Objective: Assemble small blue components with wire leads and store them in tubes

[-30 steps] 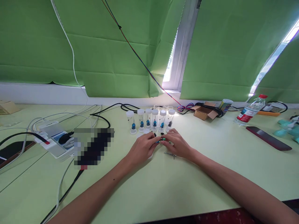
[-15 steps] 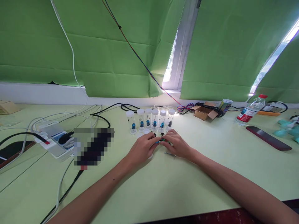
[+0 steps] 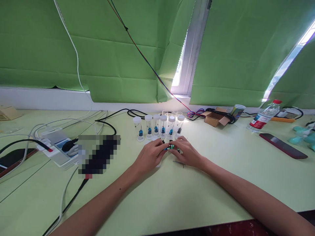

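My left hand [image 3: 150,154] and my right hand [image 3: 187,152] meet at the middle of the table, fingertips pinched together. Between them is a small blue-and-black part with bright green spots [image 3: 171,147]; the fingers cover most of it, so its kind is unclear. Just behind the hands stands a row of several clear tubes with white caps [image 3: 163,127], most with a small blue piece inside and one with a dark grey piece. A thin metal piece [image 3: 179,162] lies below my right hand. Something white [image 3: 158,164] shows partly from under my left hand.
On the left are a white power strip [image 3: 59,154], cables and a pixelated dark object [image 3: 99,155]. To the right lie an open cardboard box [image 3: 215,118], a tilted plastic bottle [image 3: 263,118], a dark flat phone-like object [image 3: 283,146] and pale green lumps [image 3: 299,136].
The small part between my fingers has turned or shifted slightly, showing more bright green. Both hands stay in nearly the same place.
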Tool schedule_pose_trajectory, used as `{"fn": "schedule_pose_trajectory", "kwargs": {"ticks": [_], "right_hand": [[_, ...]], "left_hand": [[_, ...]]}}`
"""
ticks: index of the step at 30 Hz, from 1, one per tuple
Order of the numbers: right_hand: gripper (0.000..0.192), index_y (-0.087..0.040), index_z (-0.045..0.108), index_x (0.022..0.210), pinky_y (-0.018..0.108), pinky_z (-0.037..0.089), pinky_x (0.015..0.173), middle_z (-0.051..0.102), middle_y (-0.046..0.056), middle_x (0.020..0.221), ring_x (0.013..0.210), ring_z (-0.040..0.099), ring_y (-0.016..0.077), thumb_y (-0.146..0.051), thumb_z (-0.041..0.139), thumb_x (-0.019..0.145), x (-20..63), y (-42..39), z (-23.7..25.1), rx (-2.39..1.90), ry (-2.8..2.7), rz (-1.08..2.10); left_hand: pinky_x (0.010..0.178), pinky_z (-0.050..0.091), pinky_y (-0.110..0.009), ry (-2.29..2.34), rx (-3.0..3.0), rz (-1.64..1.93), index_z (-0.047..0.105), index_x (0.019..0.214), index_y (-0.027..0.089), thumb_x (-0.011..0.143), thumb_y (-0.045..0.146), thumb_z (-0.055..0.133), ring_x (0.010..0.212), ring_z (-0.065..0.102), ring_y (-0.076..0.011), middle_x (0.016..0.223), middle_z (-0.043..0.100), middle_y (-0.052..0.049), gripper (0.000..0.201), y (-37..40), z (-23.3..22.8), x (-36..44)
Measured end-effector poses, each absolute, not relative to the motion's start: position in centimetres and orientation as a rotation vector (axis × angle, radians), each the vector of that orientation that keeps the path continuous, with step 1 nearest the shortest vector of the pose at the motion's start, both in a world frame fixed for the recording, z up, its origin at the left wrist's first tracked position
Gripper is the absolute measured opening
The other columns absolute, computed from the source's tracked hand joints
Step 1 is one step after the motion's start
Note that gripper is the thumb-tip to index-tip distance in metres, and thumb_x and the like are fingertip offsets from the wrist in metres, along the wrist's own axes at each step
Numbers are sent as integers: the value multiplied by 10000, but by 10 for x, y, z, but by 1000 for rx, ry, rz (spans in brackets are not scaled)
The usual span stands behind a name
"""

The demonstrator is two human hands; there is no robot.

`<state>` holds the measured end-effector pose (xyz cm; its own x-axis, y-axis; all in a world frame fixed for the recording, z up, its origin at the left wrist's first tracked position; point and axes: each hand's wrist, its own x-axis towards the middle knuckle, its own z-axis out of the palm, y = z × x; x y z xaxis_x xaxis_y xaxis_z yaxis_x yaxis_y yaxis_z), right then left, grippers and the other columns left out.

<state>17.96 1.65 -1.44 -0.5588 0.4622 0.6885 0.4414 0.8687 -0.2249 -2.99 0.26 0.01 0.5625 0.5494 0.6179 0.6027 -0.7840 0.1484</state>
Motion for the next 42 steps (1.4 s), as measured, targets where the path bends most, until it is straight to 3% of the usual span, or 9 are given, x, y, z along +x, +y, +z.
{"fn": "schedule_pose_trajectory", "kwargs": {"ticks": [10, 18, 22, 29, 36, 42], "right_hand": [[283, -186, 527, 750, 330, 408, 756, 516, 0, 607, 575, 460, 139, -288, 432, 995, 180, 22, -19, -658, -2260, -23], [155, -173, 558, 1055, 356, 411, 833, 625, 19, 706, 641, 538, 153, -290, 513, 963, 180, 17, -15, -667, -2243, 31], [139, -175, 569, 958, 344, 413, 803, 599, 19, 686, 620, 514, 148, -283, 484, 975, 180, 19, -17, -647, -2254, 9], [292, -183, 540, 751, 325, 405, 771, 526, 1, 609, 588, 466, 138, -300, 435, 997, 181, 22, -21, -672, -2277, -28], [172, -183, 567, 1041, 360, 414, 813, 627, 19, 697, 633, 542, 160, -324, 504, 967, 180, 18, -16, -684, -2239, 29], [160, -176, 563, 914, 337, 414, 779, 588, 12, 662, 601, 503, 147, -294, 475, 976, 180, 18, -16, -656, -2252, -3]], "left_hand": [[629, 425, -241, -994, -2762, -1010, 663, 1050, 197, 963, 222, 452, 699, 552, -131, 832, 590, -38, 230, 3, -4, -29], [614, 428, -242, -1016, -2725, -1012, 663, 1074, 190, 961, 227, 450, 696, 556, -136, 827, 597, -40, 244, 2, 0, -29], [614, 428, -240, -998, -2744, -1022, 663, 1074, 184, 957, 220, 458, 695, 554, -134, 830, 595, -41, 239, 2, -2, -29], [627, 420, -240, -986, -2761, -1015, 661, 1056, 209, 963, 223, 447, 701, 547, -131, 836, 585, -38, 234, 3, -6, -29], [609, 419, -237, -1010, -2726, -1036, 664, 1070, 199, 957, 225, 461, 691, 555, -132, 828, 594, -38, 233, 2, -1, -29], [615, 422, -239, -988, -2742, -1030, 658, 1077, 198, 958, 220, 460, 690, 548, -130, 832, 592, -39, 232, 4, -4, -31]]}}
